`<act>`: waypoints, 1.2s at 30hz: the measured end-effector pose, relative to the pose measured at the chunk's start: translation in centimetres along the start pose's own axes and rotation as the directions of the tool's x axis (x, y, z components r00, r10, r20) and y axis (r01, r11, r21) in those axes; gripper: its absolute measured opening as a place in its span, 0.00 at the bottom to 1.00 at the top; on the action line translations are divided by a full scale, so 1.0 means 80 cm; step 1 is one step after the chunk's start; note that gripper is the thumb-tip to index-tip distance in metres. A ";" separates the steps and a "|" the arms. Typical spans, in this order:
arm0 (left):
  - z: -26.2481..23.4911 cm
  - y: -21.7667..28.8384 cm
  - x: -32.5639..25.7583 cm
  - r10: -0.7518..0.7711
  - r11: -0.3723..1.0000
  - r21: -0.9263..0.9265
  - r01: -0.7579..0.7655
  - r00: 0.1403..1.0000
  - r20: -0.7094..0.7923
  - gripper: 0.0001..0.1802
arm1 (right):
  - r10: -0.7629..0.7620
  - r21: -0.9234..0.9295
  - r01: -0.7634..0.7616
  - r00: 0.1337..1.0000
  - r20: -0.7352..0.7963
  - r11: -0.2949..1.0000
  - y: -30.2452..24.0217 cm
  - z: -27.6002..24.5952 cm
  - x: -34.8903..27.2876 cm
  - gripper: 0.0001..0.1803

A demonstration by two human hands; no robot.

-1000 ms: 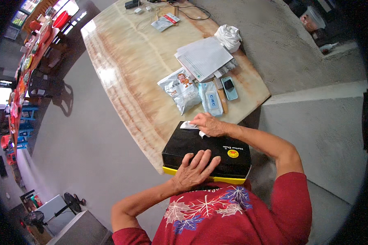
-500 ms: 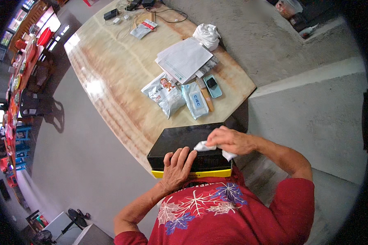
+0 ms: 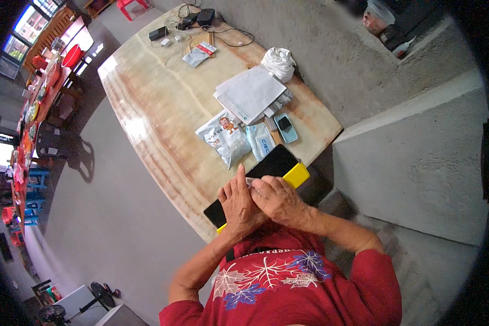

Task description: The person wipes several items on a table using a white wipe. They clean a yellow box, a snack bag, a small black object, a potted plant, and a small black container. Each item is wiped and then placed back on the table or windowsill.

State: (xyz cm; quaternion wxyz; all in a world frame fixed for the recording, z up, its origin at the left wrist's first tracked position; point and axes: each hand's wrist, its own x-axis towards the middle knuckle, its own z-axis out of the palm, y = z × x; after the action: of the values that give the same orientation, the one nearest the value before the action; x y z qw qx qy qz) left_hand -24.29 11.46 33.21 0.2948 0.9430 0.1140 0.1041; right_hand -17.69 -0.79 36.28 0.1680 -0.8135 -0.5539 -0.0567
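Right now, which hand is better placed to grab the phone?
Probably the right hand: it looks nearer the phone, while the left hand is farther left, over the black box.

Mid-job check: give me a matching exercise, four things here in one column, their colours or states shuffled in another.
Things:
1. Box
2. Phone
3. Paper sheets
4. Bundle

Descriptions:
A. White, lying flat in a pile
B. Light blue around the edge
C. White, bunched into a rounded heap
D. Black and yellow, partly covered by the left hand and right hand

Pairs: 1-D, 2-B, 3-A, 4-C
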 end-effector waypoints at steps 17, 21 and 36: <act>-0.050 -0.031 0.002 0.105 0.990 -0.114 -0.089 0.984 0.141 0.57 | 0.330 0.681 -0.247 0.944 0.008 0.689 0.134 0.006 0.014 0.16; -0.066 -0.041 0.004 0.030 0.917 -0.399 0.028 0.990 0.138 0.55 | 0.322 0.626 -0.370 0.926 0.195 0.686 0.141 0.010 0.017 0.17; -0.052 -0.083 0.002 -0.471 -0.096 -0.937 0.335 0.815 0.339 0.18 | 0.596 0.939 -0.084 0.753 0.279 -0.333 0.120 0.033 0.026 0.25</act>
State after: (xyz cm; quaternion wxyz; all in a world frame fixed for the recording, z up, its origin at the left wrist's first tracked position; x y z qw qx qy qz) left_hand -26.26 19.04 32.72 0.8612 0.3933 0.3040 0.1059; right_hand -8.29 -1.25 32.33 0.8192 -0.4828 -0.0696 0.3015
